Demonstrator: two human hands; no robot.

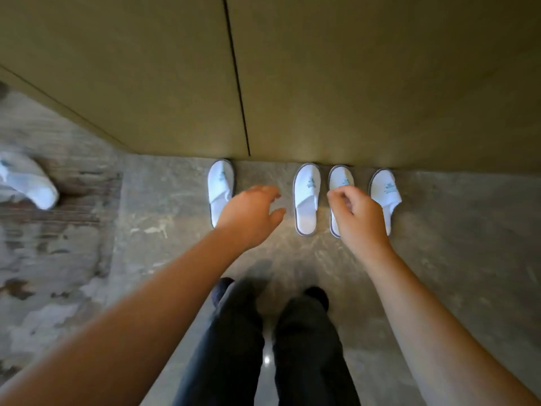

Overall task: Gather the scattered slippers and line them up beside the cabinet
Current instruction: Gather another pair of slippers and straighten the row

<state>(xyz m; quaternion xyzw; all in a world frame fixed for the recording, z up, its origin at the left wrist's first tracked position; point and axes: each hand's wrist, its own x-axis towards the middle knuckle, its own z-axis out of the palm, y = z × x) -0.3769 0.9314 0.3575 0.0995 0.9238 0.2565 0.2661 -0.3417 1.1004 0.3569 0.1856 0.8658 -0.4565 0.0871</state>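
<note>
- Dark trouser legs (pixel 263 347) fill the bottom centre, ending in two dark shoe tips on the mottled stone floor (pixel 453 230).
- Both bare forearms reach forward from the lower corners towards the base of the cabinet (pixel 351 83).
- Left hand (pixel 251 213) hangs above the floor with fingers relaxed and slightly spread, thumb apart from them, holding nothing; it overlaps the heel end of the leftmost lined-up slipper (pixel 221 186).
- Right hand (pixel 355 213) has its fingers loosely curled, fingertips close together; it seems to hold nothing, though motion blur makes that hard to confirm. It covers much of the third slipper (pixel 341 178).
- Four white slippers stand in a row with toes against the olive cabinet front: the leftmost one set apart by a gap, then the second slipper (pixel 306 197), the third, and the fourth slipper (pixel 385 190) close together.
- One more white slipper (pixel 27 178) lies well apart at the far left, blurred, on a patterned rug (pixel 52 259).
</note>
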